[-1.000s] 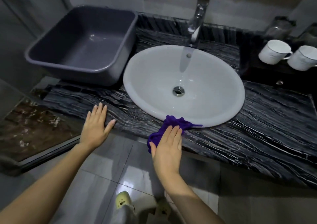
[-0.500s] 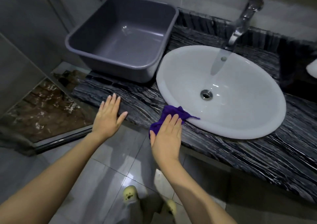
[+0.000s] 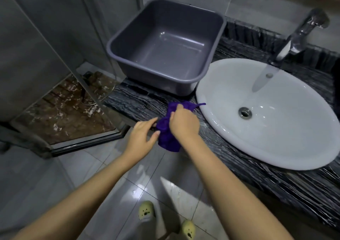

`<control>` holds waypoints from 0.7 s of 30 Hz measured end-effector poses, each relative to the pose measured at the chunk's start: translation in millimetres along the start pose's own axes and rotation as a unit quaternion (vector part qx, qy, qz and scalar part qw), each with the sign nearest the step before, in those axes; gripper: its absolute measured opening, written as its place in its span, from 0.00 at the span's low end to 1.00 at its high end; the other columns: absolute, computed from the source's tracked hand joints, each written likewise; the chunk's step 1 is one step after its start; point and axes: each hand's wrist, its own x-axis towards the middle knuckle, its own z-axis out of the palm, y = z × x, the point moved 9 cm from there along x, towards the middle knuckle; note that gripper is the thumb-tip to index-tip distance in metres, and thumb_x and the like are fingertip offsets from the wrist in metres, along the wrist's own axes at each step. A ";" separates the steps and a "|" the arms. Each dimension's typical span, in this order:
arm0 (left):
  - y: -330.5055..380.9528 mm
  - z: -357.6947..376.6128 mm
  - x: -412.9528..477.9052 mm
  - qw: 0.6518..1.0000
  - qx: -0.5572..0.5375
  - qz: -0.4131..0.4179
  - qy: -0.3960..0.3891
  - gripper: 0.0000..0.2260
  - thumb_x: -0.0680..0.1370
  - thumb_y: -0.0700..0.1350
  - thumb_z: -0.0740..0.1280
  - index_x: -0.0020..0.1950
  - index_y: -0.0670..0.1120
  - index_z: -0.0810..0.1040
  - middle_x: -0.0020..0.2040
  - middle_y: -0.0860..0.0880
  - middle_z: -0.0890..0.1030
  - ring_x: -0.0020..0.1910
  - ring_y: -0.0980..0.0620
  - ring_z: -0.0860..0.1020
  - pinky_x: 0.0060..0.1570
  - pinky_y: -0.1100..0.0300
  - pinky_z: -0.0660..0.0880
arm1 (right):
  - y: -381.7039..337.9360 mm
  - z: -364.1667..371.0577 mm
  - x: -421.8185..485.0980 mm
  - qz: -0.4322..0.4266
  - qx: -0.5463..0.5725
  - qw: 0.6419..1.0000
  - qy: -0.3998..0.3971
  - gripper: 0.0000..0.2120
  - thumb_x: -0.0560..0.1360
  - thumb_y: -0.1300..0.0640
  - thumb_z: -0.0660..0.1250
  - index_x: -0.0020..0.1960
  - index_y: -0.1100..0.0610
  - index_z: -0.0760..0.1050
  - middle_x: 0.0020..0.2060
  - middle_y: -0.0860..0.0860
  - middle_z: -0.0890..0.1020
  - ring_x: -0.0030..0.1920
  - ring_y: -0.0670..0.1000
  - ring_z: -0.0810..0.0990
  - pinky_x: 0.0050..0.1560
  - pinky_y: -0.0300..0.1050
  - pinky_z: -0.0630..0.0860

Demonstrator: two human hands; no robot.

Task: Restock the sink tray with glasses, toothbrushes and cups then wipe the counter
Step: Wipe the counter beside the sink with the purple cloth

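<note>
Nearest me, my left hand (image 3: 141,138) and right hand (image 3: 184,124) meet at the front edge of the counter (image 3: 276,184), both on the purple cloth (image 3: 168,138). The right hand's fingers are curled shut over the cloth's upper part; the left thumb and fingertips pinch its left edge. The cloth is bunched, its top lying on the stone and its lower part hanging off the edge between my hands.

I judge I am in the wiping stage, regathering the cloth before the next pass. The tray with its glasses, toothbrushes and cups is outside this view, so I cannot confirm the restocking.

Beyond the cloth, the white sink (image 3: 266,148) sits to the right and the empty grey basin (image 3: 211,65) behind, with the faucet (image 3: 294,39) farthest back. The strip in front of the basin probably remains to be wiped.
</note>
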 end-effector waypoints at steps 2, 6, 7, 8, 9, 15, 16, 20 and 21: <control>4.1 7.7 2.6 0.999 -0.012 -0.039 -0.018 0.29 0.71 0.56 0.65 0.68 0.42 0.69 0.54 0.44 0.77 0.53 0.46 0.73 0.55 0.62 0.65 | 10.8 -15.4 9.4 -0.045 -0.051 0.997 0.037 0.16 0.77 0.59 0.58 0.63 0.61 0.67 0.61 0.61 0.75 0.61 0.62 0.71 0.56 0.53 0.70; -13.6 28.1 7.7 0.971 -0.122 -0.201 -0.038 0.23 0.68 0.44 0.74 0.61 0.43 0.74 0.43 0.48 0.75 0.42 0.47 0.75 0.48 0.56 0.74 | 20.1 -0.3 17.8 -0.126 -0.089 0.988 -0.027 0.26 0.77 0.55 0.62 0.72 0.56 0.60 0.67 0.56 0.71 0.64 0.60 0.66 0.61 0.52 0.66; -20.2 34.0 7.5 0.958 -0.160 -0.232 -0.050 0.16 0.68 0.43 0.75 0.53 0.45 0.76 0.39 0.49 0.76 0.39 0.48 0.75 0.47 0.55 0.75 | 20.5 0.8 18.5 -0.130 -0.095 0.986 -0.032 0.27 0.77 0.54 0.62 0.73 0.55 0.59 0.66 0.56 0.71 0.64 0.60 0.66 0.61 0.51 0.66; -22.6 37.2 7.2 0.948 -0.187 -0.248 -0.065 0.10 0.68 0.42 0.75 0.45 0.47 0.77 0.35 0.49 0.75 0.37 0.49 0.74 0.44 0.55 0.74 | 20.9 -0.5 19.7 -0.128 -0.101 0.986 -0.028 0.27 0.77 0.53 0.62 0.73 0.54 0.59 0.65 0.57 0.72 0.64 0.60 0.66 0.60 0.51 0.65; -24.9 36.8 8.9 0.949 -0.187 -0.244 -0.073 0.08 0.68 0.42 0.74 0.39 0.48 0.75 0.34 0.49 0.74 0.37 0.49 0.73 0.41 0.57 0.72 | 21.6 -1.6 21.6 -0.125 -0.103 0.986 -0.025 0.26 0.76 0.52 0.62 0.72 0.53 0.60 0.64 0.57 0.72 0.63 0.60 0.66 0.60 0.51 0.65; -24.8 -6.1 30.3 0.949 -0.252 -0.182 -0.053 0.03 0.74 0.39 0.67 0.43 0.44 0.74 0.42 0.43 0.77 0.42 0.50 0.75 0.45 0.56 0.71 | 41.8 -12.7 26.7 -0.038 0.077 0.995 -0.044 0.10 0.72 0.49 0.68 0.43 0.55 0.73 0.44 0.56 0.78 0.53 0.60 0.73 0.48 0.47 0.67; -24.3 -12.9 36.2 0.948 -0.265 -0.170 -0.052 0.03 0.75 0.37 0.66 0.46 0.43 0.73 0.42 0.44 0.77 0.42 0.51 0.75 0.47 0.55 0.71 | 44.3 -11.9 25.1 -0.022 0.111 0.992 -0.055 0.13 0.72 0.48 0.67 0.36 0.55 0.70 0.37 0.54 0.76 0.48 0.59 0.74 0.43 0.45 0.66; -22.2 -33.3 70.9 0.967 -0.233 -0.089 -0.054 0.07 0.75 0.33 0.65 0.49 0.43 0.72 0.41 0.50 0.76 0.36 0.65 0.74 0.46 0.60 0.71 | 43.1 -21.3 22.4 -0.011 0.105 0.994 -0.012 0.18 0.75 0.46 0.64 0.32 0.56 0.67 0.35 0.55 0.74 0.46 0.60 0.74 0.40 0.45 0.66; -20.0 -36.4 78.5 0.971 -0.221 -0.074 -0.060 0.08 0.75 0.33 0.65 0.50 0.44 0.73 0.41 0.50 0.76 0.35 0.66 0.74 0.45 0.63 0.71 | 40.4 -24.4 24.3 -0.027 0.086 0.996 0.009 0.16 0.74 0.45 0.64 0.37 0.57 0.70 0.41 0.57 0.77 0.49 0.60 0.75 0.42 0.46 0.68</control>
